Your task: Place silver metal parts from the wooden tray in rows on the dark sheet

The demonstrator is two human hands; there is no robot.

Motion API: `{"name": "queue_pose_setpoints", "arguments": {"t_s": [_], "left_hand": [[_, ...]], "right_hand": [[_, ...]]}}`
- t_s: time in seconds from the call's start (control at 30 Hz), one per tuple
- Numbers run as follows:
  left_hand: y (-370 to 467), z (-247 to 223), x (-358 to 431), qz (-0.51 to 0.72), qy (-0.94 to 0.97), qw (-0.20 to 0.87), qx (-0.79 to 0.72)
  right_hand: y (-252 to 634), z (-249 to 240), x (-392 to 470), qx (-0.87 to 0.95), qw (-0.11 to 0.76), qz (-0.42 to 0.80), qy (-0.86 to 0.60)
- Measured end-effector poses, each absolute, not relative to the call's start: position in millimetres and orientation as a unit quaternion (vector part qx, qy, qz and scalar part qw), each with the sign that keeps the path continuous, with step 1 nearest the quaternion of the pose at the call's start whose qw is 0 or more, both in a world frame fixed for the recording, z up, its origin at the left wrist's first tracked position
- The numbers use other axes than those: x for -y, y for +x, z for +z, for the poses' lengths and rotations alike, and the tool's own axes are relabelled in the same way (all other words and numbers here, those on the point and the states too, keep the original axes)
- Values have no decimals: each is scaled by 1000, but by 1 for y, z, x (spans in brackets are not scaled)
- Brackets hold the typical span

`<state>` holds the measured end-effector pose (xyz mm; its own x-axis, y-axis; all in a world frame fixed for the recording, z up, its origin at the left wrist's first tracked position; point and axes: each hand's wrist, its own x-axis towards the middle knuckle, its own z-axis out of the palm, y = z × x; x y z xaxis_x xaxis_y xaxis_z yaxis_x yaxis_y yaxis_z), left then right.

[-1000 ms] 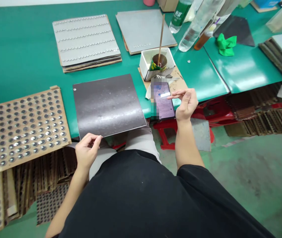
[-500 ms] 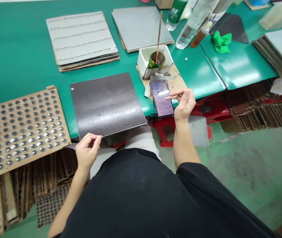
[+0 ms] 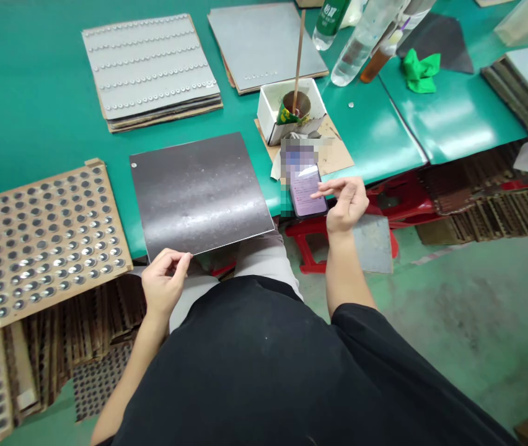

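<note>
My left hand point(image 3: 165, 280) is closed in a pinch at the front edge of a dark, glossy sheet point(image 3: 199, 192); what lies between the fingertips is too small to make out. The sheet lies flat, its front edge reaching past the table edge, with a small round silver piece point(image 3: 134, 165) on its far left corner. Over a phone point(image 3: 308, 195) with a lit screen, my right hand point(image 3: 347, 204) has its forefinger stretched out at the glass and holds nothing. The top of the phone is blurred out.
Left is a wooden board point(image 3: 50, 248) with rows of round dark and silver pieces. Behind the sheet are two stacks of grey sheets point(image 3: 147, 68), point(image 3: 264, 46). A white box point(image 3: 271, 114) holds a cup with a stick. Bottles point(image 3: 329, 25) and green cloth point(image 3: 421, 71) are right. A red stool point(image 3: 308, 248) stands below.
My right hand has shifted slightly down over the phone, and the text on its screen differs. My left hand stays at the sheet's edge. The view has tilted a little.
</note>
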<state>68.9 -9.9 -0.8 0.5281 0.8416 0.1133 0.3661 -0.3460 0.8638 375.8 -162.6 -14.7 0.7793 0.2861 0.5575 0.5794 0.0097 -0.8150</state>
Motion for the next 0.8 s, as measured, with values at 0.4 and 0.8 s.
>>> {"name": "queue_pose_setpoints", "arguments": {"t_s": [0.4,0.8], "left_hand": [[70,-2,8,281,770,412,-397],[70,-1,11,286,768,418,-392]], "right_hand": [[371,-25,179,308,627,-123,-705],[334,8,105,403,653,1,-641]]}}
